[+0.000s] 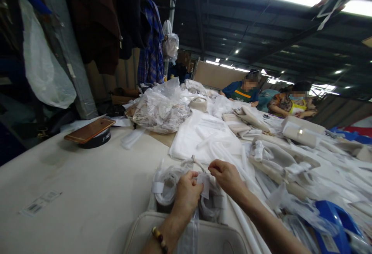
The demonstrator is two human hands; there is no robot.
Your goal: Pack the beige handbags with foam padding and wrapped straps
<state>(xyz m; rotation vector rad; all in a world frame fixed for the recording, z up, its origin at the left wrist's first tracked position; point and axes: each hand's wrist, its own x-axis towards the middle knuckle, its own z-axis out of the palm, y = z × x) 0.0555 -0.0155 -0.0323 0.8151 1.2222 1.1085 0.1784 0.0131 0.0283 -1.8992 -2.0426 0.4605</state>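
Note:
A pale bag (145,227) lies open at the bottom centre, with rolled straps (167,186) wrapped in clear plastic across its top. Over the bag, my left hand (187,188) has its fingers pinched at the wrapping, and what is between them is too small to name. My right hand (223,170) is just to the right and a little higher, its thumb and fingertips pressed together near the end of a thin pale cord (199,165). Whether the cord is between those fingertips is unclear. A strip of clear plastic (190,230) hangs down beside my left wrist.
A phone (90,130) rests on a black roll (99,139) at the left. Beyond the bag lie white plastic sheets (203,130) and a bundle in clear plastic (162,108). More pale bags (302,130) and a blue tape dispenser (334,223) are at the right. Two people work behind.

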